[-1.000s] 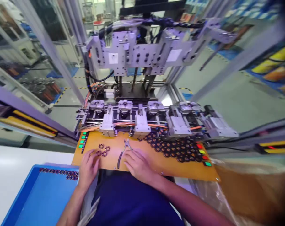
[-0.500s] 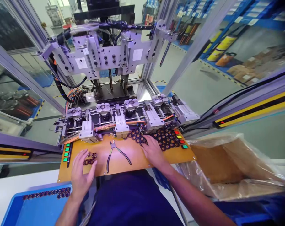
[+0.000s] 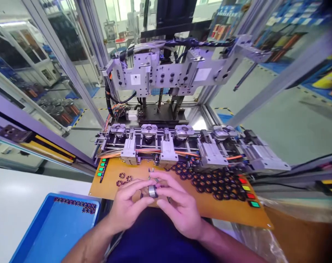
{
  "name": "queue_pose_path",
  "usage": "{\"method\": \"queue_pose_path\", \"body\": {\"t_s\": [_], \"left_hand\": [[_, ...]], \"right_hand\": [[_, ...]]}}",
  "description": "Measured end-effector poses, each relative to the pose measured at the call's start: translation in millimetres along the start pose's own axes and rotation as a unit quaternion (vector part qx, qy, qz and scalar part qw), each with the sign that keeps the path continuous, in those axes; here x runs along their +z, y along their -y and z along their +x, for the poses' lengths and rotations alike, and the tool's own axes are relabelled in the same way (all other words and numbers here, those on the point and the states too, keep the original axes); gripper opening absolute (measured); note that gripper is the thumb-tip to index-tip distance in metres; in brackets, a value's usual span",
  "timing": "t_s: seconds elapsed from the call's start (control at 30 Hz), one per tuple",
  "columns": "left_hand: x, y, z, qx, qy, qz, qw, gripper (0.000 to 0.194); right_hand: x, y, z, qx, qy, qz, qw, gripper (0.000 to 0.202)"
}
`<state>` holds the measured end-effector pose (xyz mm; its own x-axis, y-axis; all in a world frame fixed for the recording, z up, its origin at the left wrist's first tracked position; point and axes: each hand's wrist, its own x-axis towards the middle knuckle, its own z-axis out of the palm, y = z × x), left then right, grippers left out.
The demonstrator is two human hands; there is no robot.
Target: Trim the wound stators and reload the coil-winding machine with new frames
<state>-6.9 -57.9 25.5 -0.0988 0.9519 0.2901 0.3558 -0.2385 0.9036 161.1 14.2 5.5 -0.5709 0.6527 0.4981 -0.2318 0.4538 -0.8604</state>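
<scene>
A small ring-shaped part (image 3: 152,191) with a silvery side is held between my two hands above the orange board (image 3: 100,186). The fingertips of my right hand (image 3: 179,204) are closed on its right side. My left hand (image 3: 130,202) has its thumb and fingers at the part's left side. Beneath the hands lie pliers (image 3: 152,171), mostly covered by the fingers. Several small rings (image 3: 122,175) rest on the board left of my hands. A large group of dark rings (image 3: 218,184) lies on the board at the right.
The machine with its row of metal fixtures (image 3: 184,132) stands behind the board. Green buttons (image 3: 101,169) are at the board's left, coloured buttons (image 3: 246,188) at its right. A blue tray (image 3: 48,230) holds rows of rings at lower left. Plastic sheeting (image 3: 261,237) hangs at lower right.
My right hand has left the dark rings and come to the middle with a ring part. My left hand has moved right to meet it. The camera view has turned left.
</scene>
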Motion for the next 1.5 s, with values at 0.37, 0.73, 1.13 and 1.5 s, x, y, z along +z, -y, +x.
{"method": "queue_pose_path", "body": {"t_s": [0.37,0.73,1.13,1.5], "left_hand": [[-23.1,60.3,-33.9,-0.033,-0.122,0.175,0.976,0.042],[-20.7,168.8,-74.5,-0.149,-0.216,0.185,0.947,0.062],[-17.4,183.1,-78.5,-0.142,-0.227,0.184,0.946,0.062],[-18.9,179.5,-74.2,-0.122,-0.217,0.213,0.945,0.060]], "right_hand": [[-3.7,-9.6,60.2,0.033,0.109,-0.048,0.992,0.012],[27.0,-110.0,252.5,-0.143,0.212,-0.280,0.925,0.016],[47.8,-160.8,268.3,-0.128,0.292,-0.389,0.864,0.012],[61.4,-145.8,276.4,-0.069,0.316,-0.454,0.830,0.023]]}}
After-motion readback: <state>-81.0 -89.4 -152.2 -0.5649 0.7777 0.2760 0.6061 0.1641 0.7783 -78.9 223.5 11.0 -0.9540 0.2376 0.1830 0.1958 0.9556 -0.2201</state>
